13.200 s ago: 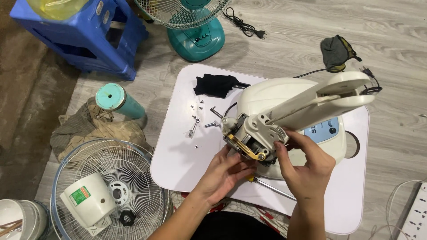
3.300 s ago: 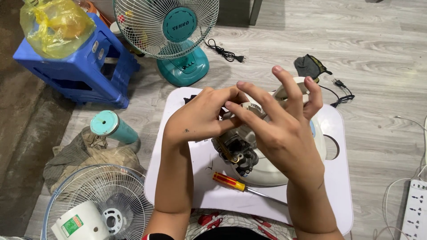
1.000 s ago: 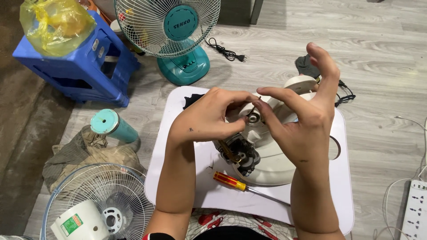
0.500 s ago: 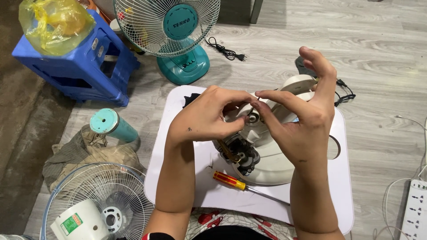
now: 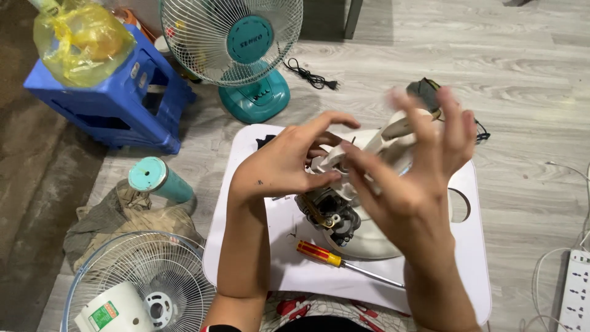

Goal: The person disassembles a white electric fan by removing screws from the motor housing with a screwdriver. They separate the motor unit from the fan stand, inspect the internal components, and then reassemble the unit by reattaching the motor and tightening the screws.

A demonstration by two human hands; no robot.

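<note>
Two hands [image 5: 289, 163], one screwdriver [image 5: 335, 260], one teal fan [image 5: 236, 49], one blue stool [image 5: 117, 92].

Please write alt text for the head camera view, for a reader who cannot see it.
Two bare hands, left hand and blurred right hand, work on an opened white fan body with its motor exposed, on a white tray table. A red-and-yellow screwdriver lies in front.
</note>
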